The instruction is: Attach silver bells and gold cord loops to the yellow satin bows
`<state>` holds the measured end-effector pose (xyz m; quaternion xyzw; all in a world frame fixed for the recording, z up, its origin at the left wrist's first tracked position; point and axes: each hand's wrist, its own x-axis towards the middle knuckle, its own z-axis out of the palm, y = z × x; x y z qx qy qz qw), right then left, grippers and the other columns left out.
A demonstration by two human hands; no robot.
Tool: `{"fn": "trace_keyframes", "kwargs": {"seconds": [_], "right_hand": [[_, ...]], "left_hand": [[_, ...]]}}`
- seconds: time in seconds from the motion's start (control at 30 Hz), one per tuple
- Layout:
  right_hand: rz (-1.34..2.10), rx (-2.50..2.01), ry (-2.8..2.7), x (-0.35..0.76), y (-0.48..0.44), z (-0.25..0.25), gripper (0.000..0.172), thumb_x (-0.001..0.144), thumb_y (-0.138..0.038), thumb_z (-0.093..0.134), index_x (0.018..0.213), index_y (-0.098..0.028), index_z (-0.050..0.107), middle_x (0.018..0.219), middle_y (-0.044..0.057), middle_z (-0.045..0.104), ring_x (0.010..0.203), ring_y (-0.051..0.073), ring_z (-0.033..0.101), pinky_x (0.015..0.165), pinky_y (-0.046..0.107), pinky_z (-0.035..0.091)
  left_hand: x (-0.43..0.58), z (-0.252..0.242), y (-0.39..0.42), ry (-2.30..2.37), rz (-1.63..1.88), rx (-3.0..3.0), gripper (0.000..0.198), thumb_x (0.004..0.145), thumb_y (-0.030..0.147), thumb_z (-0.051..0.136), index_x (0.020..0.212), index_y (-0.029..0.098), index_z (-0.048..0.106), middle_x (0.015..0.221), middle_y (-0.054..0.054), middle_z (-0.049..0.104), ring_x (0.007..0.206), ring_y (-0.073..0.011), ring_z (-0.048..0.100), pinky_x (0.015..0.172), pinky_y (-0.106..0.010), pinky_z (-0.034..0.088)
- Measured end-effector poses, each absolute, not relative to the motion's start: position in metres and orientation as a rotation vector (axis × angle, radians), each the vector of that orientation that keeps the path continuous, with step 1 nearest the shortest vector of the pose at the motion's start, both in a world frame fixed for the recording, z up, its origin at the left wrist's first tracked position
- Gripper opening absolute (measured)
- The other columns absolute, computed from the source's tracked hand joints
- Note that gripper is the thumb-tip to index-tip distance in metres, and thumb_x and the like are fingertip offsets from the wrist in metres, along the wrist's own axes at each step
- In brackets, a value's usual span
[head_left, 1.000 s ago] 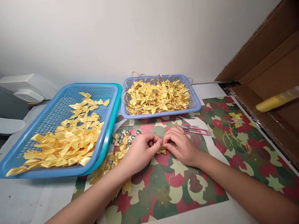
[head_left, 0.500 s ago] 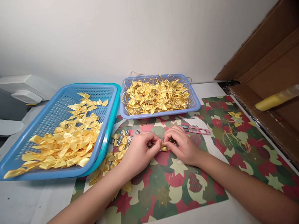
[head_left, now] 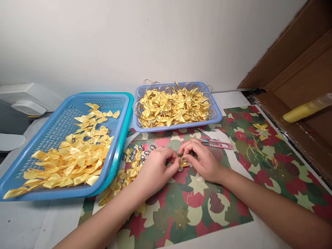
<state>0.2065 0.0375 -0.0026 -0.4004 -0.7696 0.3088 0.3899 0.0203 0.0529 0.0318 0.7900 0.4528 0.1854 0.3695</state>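
My left hand (head_left: 159,164) and my right hand (head_left: 204,159) meet over the patterned sheet. Between their fingertips is a small yellow ribbon bow (head_left: 184,162), with a silver bell (head_left: 181,169) hanging at its lower side. The left thumb and forefinger pinch at the bow's left edge, partly hiding it. Thumb and curled fingers of the right hand close in on its other side; any thin cord there is too small to make out. Beside the left hand lie loose silver bells (head_left: 140,148) and more yellow bows (head_left: 126,175), partly covered by the forearm.
A blue basket (head_left: 46,141) of yellow bows stands at left, stacked on a teal one (head_left: 130,104). Behind my hands a smaller basket (head_left: 178,128) holds bows with gold loops. Pink thread snips (head_left: 221,144) and yellow thread scraps (head_left: 258,154) lie right. Cardboard (head_left: 296,47) borders the right side.
The right fingers have lifted slightly and shifted away from the left ones. More of the bow shows now, and the silver bell under it has come into sight.
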Motion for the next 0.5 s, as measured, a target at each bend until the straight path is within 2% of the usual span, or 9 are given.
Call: {"fn": "trace_keyframes", "kwargs": {"seconds": [0.23,0.37,0.5], "right_hand": [[0.773,-1.025,-1.952,0.2066,0.0383,-0.0029,0.013,0.093,-0.013,0.046,0.084,-0.022,0.045,0.091,0.004,0.061,0.091,0.019,0.054,0.083,0.037,0.042],[0.748,-1.014,-1.959,0.2058,0.0387,-0.0020,0.012,0.093,-0.014,0.046,0.084,-0.022,0.045,0.089,0.004,0.059,0.089,0.019,0.054,0.082,0.037,0.042],[0.719,-1.000,-1.966,0.2054,0.0388,-0.0011,0.012,0.094,-0.015,0.046,0.084,-0.022,0.045,0.089,0.005,0.057,0.089,0.019,0.053,0.082,0.036,0.042]], "left_hand": [[0.0193,0.0309,0.0531,1.116,0.464,2.116,0.019,0.084,0.019,0.053,0.066,0.019,0.057,0.068,-0.003,0.064,0.069,-0.0177,0.057,0.065,-0.028,0.039],[0.0186,0.0316,0.0541,1.097,0.556,2.064,0.008,0.082,0.016,0.055,0.077,0.018,0.061,0.079,-0.004,0.066,0.075,-0.0181,0.059,0.069,-0.028,0.042],[0.0176,0.0339,0.0547,1.083,0.591,1.978,0.016,0.084,0.014,0.053,0.087,0.018,0.068,0.084,-0.004,0.066,0.079,-0.0175,0.058,0.071,-0.028,0.043]]}}
